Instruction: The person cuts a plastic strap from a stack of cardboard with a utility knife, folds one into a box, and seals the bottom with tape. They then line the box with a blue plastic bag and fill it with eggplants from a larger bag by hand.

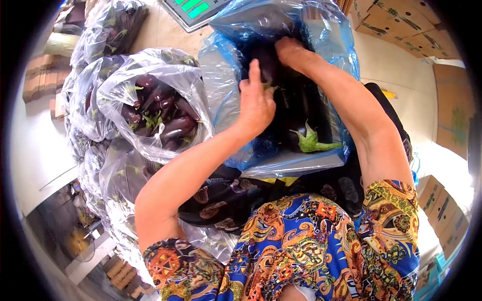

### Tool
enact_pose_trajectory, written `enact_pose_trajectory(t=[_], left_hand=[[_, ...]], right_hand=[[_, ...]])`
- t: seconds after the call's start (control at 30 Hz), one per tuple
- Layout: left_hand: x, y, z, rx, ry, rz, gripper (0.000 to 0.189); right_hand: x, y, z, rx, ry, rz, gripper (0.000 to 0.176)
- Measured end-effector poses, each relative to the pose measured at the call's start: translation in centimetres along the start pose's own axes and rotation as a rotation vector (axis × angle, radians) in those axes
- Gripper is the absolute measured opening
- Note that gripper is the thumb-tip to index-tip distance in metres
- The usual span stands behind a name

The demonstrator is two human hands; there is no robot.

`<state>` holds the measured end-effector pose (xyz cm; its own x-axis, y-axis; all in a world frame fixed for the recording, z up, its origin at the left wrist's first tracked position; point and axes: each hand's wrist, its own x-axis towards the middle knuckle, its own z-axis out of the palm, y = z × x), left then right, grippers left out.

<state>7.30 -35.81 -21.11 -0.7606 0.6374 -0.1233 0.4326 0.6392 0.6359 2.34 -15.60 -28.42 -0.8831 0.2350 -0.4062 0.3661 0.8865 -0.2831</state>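
Note:
A crate or box lined with clear blue plastic [221, 70] stands in front of me, with dark purple eggplants inside. My left hand [257, 103] is over its left side, index finger stretched out beside an eggplant [264, 57] and thumb near that eggplant's green cap. Deeper at the far end, my right hand [290, 50] reaches down among the eggplants, its fingertips hidden in shadow. One eggplant with a large green cap and stem [311, 139] lies at the near right corner.
To the left, an open clear plastic bag [118, 103] holds several eggplants [175, 128]. More filled bags [108, 32] are stacked behind and below it. A scale with green displays [195, 10] sits at the top. Cardboard boxes [401, 25] line the right side.

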Motion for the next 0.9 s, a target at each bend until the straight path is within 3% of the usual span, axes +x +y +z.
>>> enact_pose_trajectory(t=[0.03,0.07,0.13,0.17,0.23,0.27,0.3,0.4,0.43,0.47,0.57,0.67,0.8,0.83,0.9], left_hand=[[0.1,0.0,0.9,0.08,-0.004,-0.015,0.075],[-0.2,1.4,0.8,0.029,-0.17,-0.147,0.083],[-1.0,-2.5,4.0,0.234,-0.116,0.104,0.091],[-1.3,-0.6,2.3,0.253,-0.102,0.101,0.09],[-0.5,-0.7,1.6,0.354,-0.049,0.295,0.085],[0.1,-0.9,1.4,0.406,-0.012,0.389,0.082],[0.7,-0.9,1.3,0.54,-0.045,0.474,0.063],[1.2,-1.3,0.4,0.901,-0.089,0.707,0.043],[1.4,-1.0,-0.1,0.991,0.045,0.757,0.029],[1.7,-0.8,-0.7,1.046,-0.046,0.71,0.02],[2.3,-2.7,-2.2,0.975,-0.116,0.663,0.015],[3.3,-2.3,-1.3,0.821,-0.033,0.705,0.016],[5.3,-2.4,-2.6,0.643,-0.256,0.663,0.026],[4.9,-2.8,-3.4,0.484,-0.18,0.762,0.027],[2.7,-2.3,-6.6,0.119,-0.033,0.854,0.023]], right_hand=[[2.6,1.4,2.4,-0.039,0.006,-0.003,0.026],[4.0,1.9,3.9,-0.077,0.006,-0.007,0.026],[1.2,-0.4,0.6,-0.034,0.009,0.015,0.026],[-0.5,-1.2,-0.9,-0.011,0.012,0.033,0.025],[-2.6,-0.8,-1.1,-0.137,0.074,-0.127,0.024],[-1.8,-1.0,-0.5,-0.086,0.081,-0.047,0.022],[-1.5,-1.7,-0.7,-0.034,0.092,0.033,0.021],[-1.9,-1.6,-1.0,-0.149,0.039,-0.051,0.02],[-1.8,-1.3,-0.6,-0.145,0.041,-0.07,0.021],[-1.5,-1.0,-0.3,-0.141,0.043,-0.089,0.021],[-2.4,-1.0,-0.4,-0.236,0.09,-0.189,0.023],[-2.8,-2.1,-1.5,-0.341,0.138,-0.237,0.025],[-6.1,-5.2,-7.0,-0.464,0.021,-0.315,0.029],[-7.1,-4.4,-6.7,-0.408,0.228,-0.455,0.016],[-14.2,-7.3,-9.2,-0.296,0.353,-0.611,0.026]])
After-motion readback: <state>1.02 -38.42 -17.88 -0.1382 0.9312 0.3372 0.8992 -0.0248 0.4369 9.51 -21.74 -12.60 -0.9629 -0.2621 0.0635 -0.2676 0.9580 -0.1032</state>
